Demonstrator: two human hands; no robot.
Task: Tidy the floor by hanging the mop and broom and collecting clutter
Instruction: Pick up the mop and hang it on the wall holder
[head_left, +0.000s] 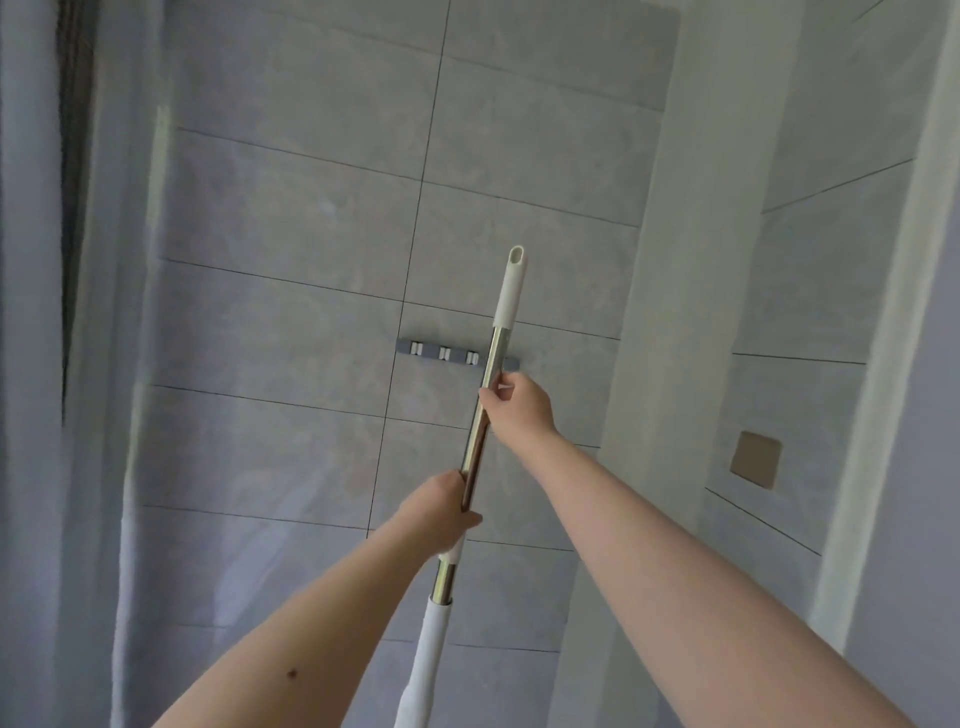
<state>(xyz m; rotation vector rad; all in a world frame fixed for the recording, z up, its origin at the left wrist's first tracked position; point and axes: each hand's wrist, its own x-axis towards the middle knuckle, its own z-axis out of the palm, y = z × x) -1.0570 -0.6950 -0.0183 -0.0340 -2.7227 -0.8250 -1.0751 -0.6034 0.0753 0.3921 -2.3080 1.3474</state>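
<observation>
I hold a long handle (491, 358) nearly upright in front of a grey tiled wall. It is shiny metal with a white cap and hanging hole at its top and a white sleeve lower down; its head is out of view below. My right hand (517, 402) grips the metal shaft just below a grey wall rack (452, 354) with white clips. My left hand (441, 512) grips the shaft lower. The handle crosses the rack's right end; I cannot tell whether it sits in a clip.
A pale curtain (67, 364) hangs along the left. A white corner post (654, 312) stands right of the rack, with more tiled wall and a small tan square plate (756, 460) beyond it. A white door frame (893, 312) runs down the right side.
</observation>
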